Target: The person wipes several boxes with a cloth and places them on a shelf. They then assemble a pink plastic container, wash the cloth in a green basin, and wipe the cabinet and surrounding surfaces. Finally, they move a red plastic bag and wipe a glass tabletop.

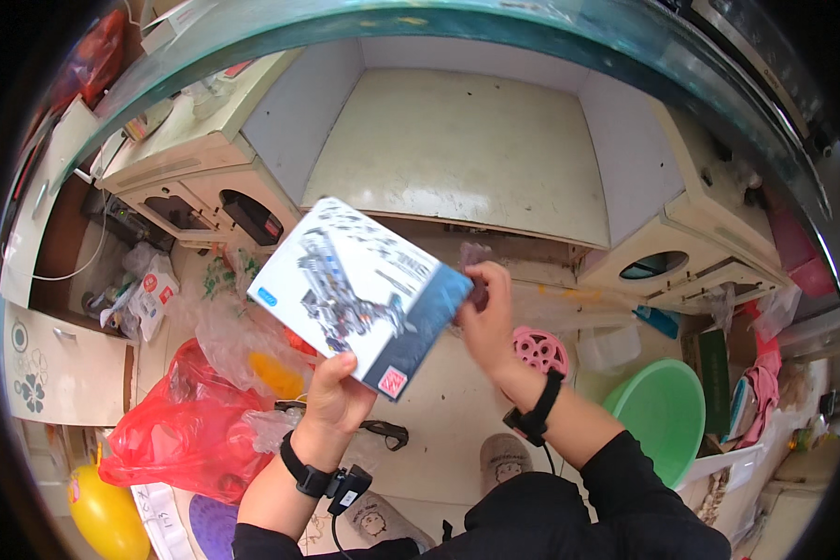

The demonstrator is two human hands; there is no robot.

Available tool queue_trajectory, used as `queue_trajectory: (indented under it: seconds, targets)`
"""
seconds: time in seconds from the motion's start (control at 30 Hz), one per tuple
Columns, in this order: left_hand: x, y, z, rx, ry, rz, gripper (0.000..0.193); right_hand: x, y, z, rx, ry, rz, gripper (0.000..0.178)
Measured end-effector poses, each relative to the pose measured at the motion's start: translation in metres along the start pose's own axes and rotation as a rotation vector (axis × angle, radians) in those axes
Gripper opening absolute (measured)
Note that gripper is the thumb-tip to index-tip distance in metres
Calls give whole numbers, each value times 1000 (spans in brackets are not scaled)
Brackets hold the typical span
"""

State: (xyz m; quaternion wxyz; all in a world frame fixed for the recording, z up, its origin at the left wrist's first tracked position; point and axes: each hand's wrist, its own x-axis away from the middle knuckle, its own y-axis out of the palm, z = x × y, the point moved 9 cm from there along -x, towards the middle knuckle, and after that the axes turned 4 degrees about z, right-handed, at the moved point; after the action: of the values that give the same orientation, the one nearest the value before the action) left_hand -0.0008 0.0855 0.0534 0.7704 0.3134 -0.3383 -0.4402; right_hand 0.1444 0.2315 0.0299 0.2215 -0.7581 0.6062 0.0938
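White rectangular pack with a dark-blue end band and a printed grey mechanical model [359, 294] is held aloft above the floor, tilted, its far edge reaching toward a broad cream platform with pale lilac side panels [467, 140]. That platform is the largest piece around, its front edge running crosswise beyond the pack. Along the upper side bends a teal, translucent-looking rim [420, 23]. Pale tiled floor [448, 415] gives open room between the forearms, narrowing at both sides: at the left, a glossy red plastic bag [191, 425] lies crumpled near the left forearm; at the right, a round light-green plastic basin [672, 411] stands tipped toward the right forearm. Smaller are a shiny yellow balloon [107, 513] by the lower left and a round pink perforated plastic piece [539, 350] just beside the right wrist. The left hand [339, 399] has its grip pinching the pack's near edge, thumb on the printed face. The right hand [488, 313] has its grip curled at the pack's right corner, beside a small dark purplish crumple [478, 294]; what it pinches, if anything, I cannot tell.
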Motion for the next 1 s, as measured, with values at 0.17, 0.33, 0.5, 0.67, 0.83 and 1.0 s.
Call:
queue_trajectory:
  seconds: [0.17,0.33,0.5,0.67,0.83,1.0]
  targets:
    - [2,-11,10,-118,-91,-63,79,-2,-15,65,-576,789,-446,35]
    - [-10,-3,-4,-27,-237,-163,76,48,-3,2,-853,1094,-1028,59]
    - [-31,9,15,-45,-127,-189,73,11,17,-26,-711,939,-857,49]
    - [-24,-13,31,-94,-247,121,96,-37,22,-39,-654,1136,-636,52]
    - [21,-22,67,-245,-309,164,94,-146,15,-87,-159,1025,-646,47]
    - [28,-18,91,-207,-277,150,83,-214,49,-60,9,968,-576,50]
